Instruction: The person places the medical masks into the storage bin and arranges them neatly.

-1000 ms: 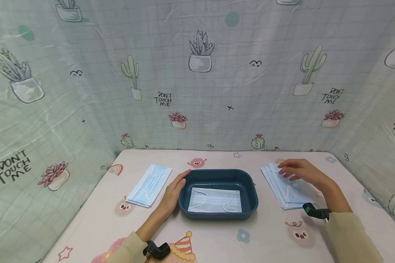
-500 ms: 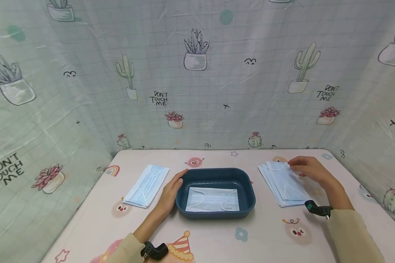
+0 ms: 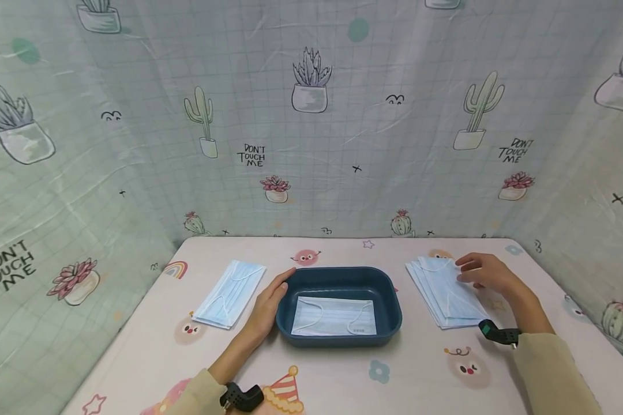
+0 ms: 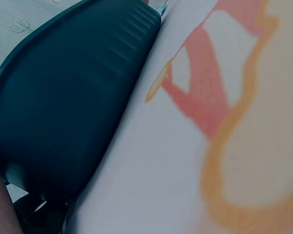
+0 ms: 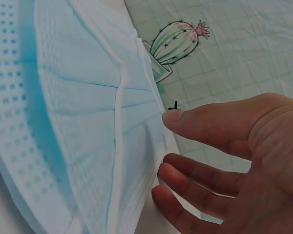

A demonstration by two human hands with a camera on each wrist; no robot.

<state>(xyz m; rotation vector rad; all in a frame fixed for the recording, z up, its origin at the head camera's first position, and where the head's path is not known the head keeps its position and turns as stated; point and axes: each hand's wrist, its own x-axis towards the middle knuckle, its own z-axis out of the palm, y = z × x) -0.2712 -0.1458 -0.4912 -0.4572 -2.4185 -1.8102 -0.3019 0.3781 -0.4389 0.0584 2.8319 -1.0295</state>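
My right hand lies open, fingertips at the edge of the mask stack; my left hand rests flat and open against the tray, which holds one mask. The masks cling, so I might peel up two at once.

Pale green curtains printed with potted cacti enclose a pinkish worktop patterned with cartoon figures.

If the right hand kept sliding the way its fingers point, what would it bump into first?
The right hand points left, so it would probably meet the stack of blue masks first; its fingertips look already at the edge.
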